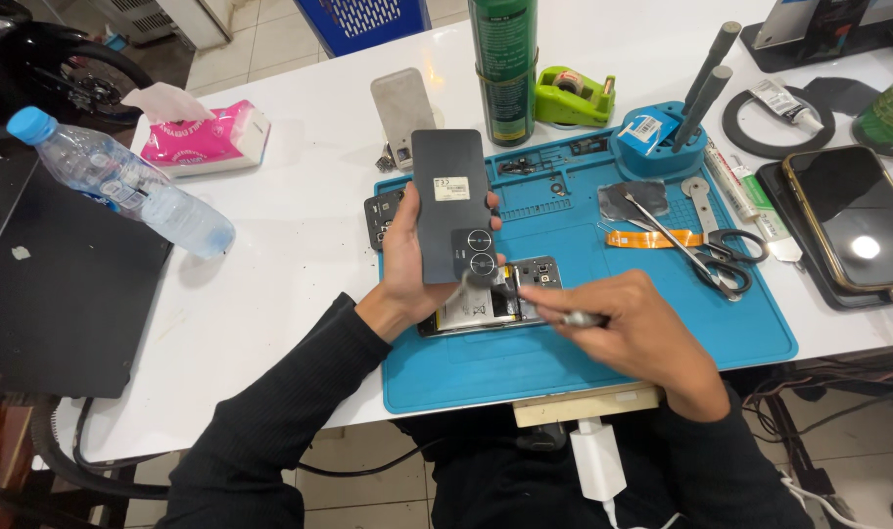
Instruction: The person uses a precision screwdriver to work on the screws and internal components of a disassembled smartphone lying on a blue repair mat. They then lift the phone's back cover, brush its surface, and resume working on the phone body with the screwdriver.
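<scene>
While gripped: back cover [452,201] between fingers [404,211]

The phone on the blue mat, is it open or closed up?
Open. The left hand holds the dark back cover lifted away, and the phone on the blue mat shows its insides.

A small white rectangular label [452,188] sits on the dark grey phone back cover [451,206] gripped by the left hand [407,264]; a pink tissue packet [207,137] lies far left of it; a dark-screened, gold-edged phone [853,217] lies well right of the right hand [633,328]; a blue-and-white label [644,129] sits on the blue round tool holder [662,142] beyond that hand.
</scene>
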Demonstrator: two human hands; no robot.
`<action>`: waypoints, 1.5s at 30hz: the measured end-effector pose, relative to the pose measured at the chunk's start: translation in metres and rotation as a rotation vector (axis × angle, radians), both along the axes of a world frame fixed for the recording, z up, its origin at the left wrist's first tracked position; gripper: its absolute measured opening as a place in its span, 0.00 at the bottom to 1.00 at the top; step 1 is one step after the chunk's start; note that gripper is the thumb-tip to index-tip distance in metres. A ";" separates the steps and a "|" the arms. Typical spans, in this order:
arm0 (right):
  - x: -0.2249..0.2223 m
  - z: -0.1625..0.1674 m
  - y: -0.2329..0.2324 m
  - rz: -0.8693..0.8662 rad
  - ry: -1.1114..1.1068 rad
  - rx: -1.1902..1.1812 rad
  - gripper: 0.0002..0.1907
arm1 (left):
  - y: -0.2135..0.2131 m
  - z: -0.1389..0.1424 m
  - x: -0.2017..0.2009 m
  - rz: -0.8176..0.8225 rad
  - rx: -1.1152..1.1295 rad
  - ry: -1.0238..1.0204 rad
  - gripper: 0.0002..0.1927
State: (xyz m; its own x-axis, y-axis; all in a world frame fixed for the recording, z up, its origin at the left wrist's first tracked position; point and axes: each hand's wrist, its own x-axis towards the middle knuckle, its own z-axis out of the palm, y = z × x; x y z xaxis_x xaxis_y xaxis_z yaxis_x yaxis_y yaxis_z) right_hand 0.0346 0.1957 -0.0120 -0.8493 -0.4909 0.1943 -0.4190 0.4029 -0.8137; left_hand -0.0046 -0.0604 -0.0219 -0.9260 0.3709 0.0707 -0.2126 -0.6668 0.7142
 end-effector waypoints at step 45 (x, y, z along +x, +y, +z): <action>-0.003 -0.008 -0.004 -0.061 0.312 0.082 0.31 | -0.004 0.010 -0.001 -0.014 -0.239 -0.039 0.37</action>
State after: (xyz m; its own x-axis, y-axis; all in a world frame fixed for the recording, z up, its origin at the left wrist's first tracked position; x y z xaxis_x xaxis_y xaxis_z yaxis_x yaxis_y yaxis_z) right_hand 0.0320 0.1918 -0.0203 -0.7833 -0.4659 0.4115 -0.6162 0.4940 -0.6135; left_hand -0.0053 -0.0641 -0.0123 -0.9209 0.3856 -0.0566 -0.2513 -0.4766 0.8424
